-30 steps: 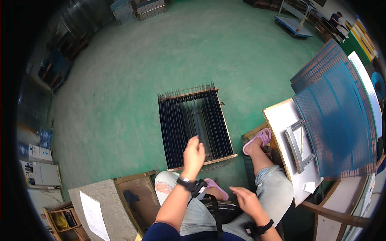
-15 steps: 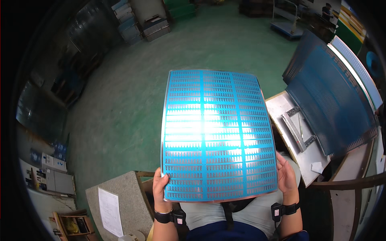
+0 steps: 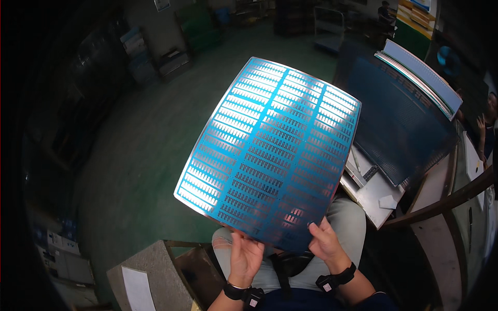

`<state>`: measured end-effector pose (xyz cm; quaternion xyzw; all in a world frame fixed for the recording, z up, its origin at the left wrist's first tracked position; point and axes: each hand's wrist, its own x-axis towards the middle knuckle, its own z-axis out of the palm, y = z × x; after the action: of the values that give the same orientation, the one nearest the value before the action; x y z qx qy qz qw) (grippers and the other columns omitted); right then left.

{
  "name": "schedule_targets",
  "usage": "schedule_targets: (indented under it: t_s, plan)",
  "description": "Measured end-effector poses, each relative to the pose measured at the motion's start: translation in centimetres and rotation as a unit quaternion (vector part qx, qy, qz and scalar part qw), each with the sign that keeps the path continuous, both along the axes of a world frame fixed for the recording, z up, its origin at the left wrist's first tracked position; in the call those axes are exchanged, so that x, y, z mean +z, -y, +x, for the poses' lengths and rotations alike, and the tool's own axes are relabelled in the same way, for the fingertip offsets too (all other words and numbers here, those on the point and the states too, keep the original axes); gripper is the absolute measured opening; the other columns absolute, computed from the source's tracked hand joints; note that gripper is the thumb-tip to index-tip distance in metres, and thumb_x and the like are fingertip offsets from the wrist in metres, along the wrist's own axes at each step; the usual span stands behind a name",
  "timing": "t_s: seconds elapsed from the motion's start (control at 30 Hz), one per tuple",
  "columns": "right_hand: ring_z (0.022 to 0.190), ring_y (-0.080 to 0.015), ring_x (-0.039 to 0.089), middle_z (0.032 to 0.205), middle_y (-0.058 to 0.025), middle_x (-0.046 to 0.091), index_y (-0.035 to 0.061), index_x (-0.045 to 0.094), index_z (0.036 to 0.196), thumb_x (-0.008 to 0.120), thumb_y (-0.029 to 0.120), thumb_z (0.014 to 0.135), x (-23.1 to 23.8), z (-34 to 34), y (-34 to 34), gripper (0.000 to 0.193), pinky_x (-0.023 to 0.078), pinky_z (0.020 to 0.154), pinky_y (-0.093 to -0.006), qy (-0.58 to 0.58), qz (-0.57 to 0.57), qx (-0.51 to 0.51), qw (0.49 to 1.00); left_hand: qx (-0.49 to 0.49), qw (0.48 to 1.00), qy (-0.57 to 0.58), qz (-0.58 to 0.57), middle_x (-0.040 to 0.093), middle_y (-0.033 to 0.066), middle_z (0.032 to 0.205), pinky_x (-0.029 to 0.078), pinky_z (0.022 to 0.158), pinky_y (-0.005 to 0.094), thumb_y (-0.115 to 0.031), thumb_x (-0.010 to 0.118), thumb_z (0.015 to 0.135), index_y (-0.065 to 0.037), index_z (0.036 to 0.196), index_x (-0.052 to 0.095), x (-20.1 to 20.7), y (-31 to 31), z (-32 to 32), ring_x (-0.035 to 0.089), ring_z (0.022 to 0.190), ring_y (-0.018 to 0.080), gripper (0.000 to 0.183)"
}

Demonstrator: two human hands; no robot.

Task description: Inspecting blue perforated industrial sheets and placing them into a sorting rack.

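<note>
A large blue and silver patterned metal sheet (image 3: 252, 160), with three columns of small tooth-shaped rows, is tilted in front of me above my lap. Along its near edge, my left hand (image 3: 246, 259) is closed on it with the fingertips partly hidden at the sheet. My right hand (image 3: 329, 242) grips the near right corner, thumb on the patterned face and the other fingers behind. Bright glare lies on the upper and left parts of the sheet.
At right, large dark blue perforated sheets (image 3: 394, 114) lean upright beside a white board (image 3: 371, 202) bearing metal strips. A grey panel (image 3: 163, 269) with a white paper (image 3: 137, 287) is at lower left. Another person's hand (image 3: 482, 124) shows at the far right; a trolley (image 3: 329, 31) stands farther off.
The sheet has turned clockwise. My left hand has moved from its left side to the near edge, and my right hand has shifted from the right side to the near right corner.
</note>
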<state>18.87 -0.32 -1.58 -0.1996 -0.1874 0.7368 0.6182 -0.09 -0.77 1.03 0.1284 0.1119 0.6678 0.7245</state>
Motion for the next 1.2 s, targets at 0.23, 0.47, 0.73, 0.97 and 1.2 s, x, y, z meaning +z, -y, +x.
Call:
schedule_targets:
  t_s: [0.23, 0.47, 0.73, 0.97, 1.2]
  plan:
    - [0.107, -0.0227, 0.057, 0.120, -0.0112, 0.054, 0.0011, 0.039, 0.130, 0.045, 0.013, 0.095, 0.5, 5.3, -0.2, 0.038, 0.051, 0.088, -0.0392, 0.021, 0.090, -0.045, 0.995, -0.032, 0.984, -0.139, -0.102, 0.056, 0.0079, 0.120, 0.045, 0.094, 0.0403, -0.013, 0.055, 0.091, -0.006, 0.126, 0.044, 0.0, 0.4, -1.3, 0.055, 0.109, 0.0211, 0.037]
    - [0.095, -0.0166, 0.062, 0.108, -0.0089, 0.060, 0.0001, 0.044, 0.126, 0.045, 0.016, 0.096, 4.4, 14.4, 0.6, 0.034, 0.054, 0.081, -0.0317, 0.122, 0.055, -0.330, 0.934, -0.018, 0.976, -0.185, -0.114, 0.054, 0.0102, 0.121, 0.049, 0.088, 0.0370, -0.020, 0.050, 0.095, -0.003, 0.127, 0.042, -1.3, 0.0, -4.5, 0.056, 0.106, 0.0218, 0.037]
    - [0.093, -0.0172, 0.063, 0.113, -0.0126, 0.059, -0.0024, 0.041, 0.130, 0.044, 0.011, 0.095, 3.8, 14.1, 1.6, 0.037, 0.056, 0.075, -0.0288, 0.194, 0.014, -0.331, 0.923, 0.045, 0.967, -0.220, -0.123, 0.055, 0.0101, 0.119, 0.049, 0.086, 0.0325, -0.022, 0.041, 0.098, 0.000, 0.127, 0.041, -0.8, -1.4, -5.0, 0.057, 0.104, 0.0180, 0.036]
    - [0.103, -0.0189, 0.061, 0.121, -0.0159, 0.055, -0.0008, 0.034, 0.136, 0.045, 0.008, 0.094, 2.0, 15.1, 1.5, 0.044, 0.056, 0.083, -0.0305, 0.222, -0.018, -0.318, 0.921, 0.003, 0.975, -0.191, -0.113, 0.054, 0.0098, 0.120, 0.047, 0.092, 0.0286, -0.014, 0.038, 0.098, 0.001, 0.132, 0.036, -0.2, -2.2, -5.0, 0.055, 0.107, 0.0143, 0.037]
    - [0.104, -0.0176, 0.059, 0.122, -0.0157, 0.055, -0.0029, 0.033, 0.135, 0.044, 0.012, 0.095, 0.4, 15.8, 2.1, 0.044, 0.053, 0.087, -0.0304, 0.216, -0.011, -0.302, 0.928, 0.003, 0.978, -0.143, -0.149, 0.053, 0.0124, 0.122, 0.051, 0.089, 0.0309, -0.014, 0.037, 0.098, -0.001, 0.133, 0.035, -0.5, -2.3, -4.6, 0.056, 0.108, 0.0177, 0.037]
